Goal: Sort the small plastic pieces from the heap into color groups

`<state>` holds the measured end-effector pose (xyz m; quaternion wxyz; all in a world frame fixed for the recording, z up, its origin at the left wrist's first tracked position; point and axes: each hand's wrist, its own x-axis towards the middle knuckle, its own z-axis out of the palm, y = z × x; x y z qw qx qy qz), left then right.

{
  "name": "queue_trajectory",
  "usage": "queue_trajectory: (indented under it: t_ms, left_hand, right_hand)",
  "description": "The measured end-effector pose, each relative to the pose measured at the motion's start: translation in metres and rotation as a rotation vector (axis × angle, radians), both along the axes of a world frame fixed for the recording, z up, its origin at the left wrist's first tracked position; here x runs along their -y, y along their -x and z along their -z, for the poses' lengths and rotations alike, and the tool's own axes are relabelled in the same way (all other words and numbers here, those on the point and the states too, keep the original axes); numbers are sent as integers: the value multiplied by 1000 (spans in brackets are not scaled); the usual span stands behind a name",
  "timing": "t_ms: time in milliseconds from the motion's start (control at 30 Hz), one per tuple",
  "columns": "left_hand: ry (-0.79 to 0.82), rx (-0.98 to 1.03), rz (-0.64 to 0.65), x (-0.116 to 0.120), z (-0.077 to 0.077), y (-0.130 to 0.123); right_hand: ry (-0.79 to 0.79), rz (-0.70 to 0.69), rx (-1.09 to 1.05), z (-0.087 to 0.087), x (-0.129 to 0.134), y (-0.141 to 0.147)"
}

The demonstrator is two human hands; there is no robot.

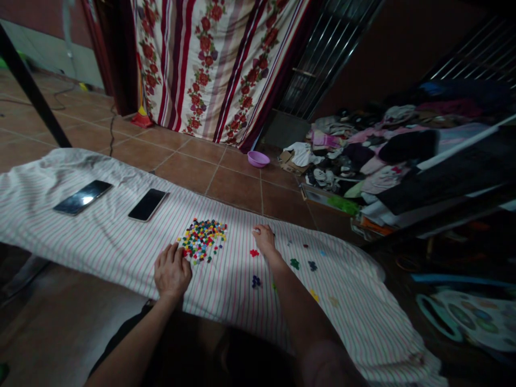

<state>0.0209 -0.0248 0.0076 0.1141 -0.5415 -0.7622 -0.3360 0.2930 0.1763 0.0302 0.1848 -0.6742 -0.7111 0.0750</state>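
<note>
Cloth (121, 244) with thin stripes covers the counter (382, 328) in the head view; a pile of small coloured pieces (205, 236) lies near its middle; the left hand (172, 270), palm down and half open with loosely bent fingers, rests against the pile's near left edge, gripping nothing that shows; the right hand (264, 239), fingers curled and tips drawn together, is on the cloth right of the pile, and whether it pinches a piece I cannot tell; a red cluster (253, 252) lies just beside it, a dark blue cluster (256, 281) nearer the body; the right forearm (288, 287) partly hides a light green cluster (274, 286); beyond it lie a green cluster (295, 264) and a yellow cluster (314, 295); two phones (148, 205) lie well left of the pile; past the counter, a purple basin (258, 158) sits on the tiled floor (189, 169), before a flowered curtain (209, 70); heaped clothes (374, 145) crowd the right; a dark pole (34, 88) crosses the upper left.
</note>
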Motion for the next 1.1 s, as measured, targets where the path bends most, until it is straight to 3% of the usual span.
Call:
queue_trajectory:
  t_ms: [833,1100]
  left_hand:
    - [18,71,15,1,-3,0]
    - [11,43,6,0,-2,0]
  right_hand:
    - [-33,4,-9,-14,2,3]
    - [-34,-239,-166,-14,10,45]
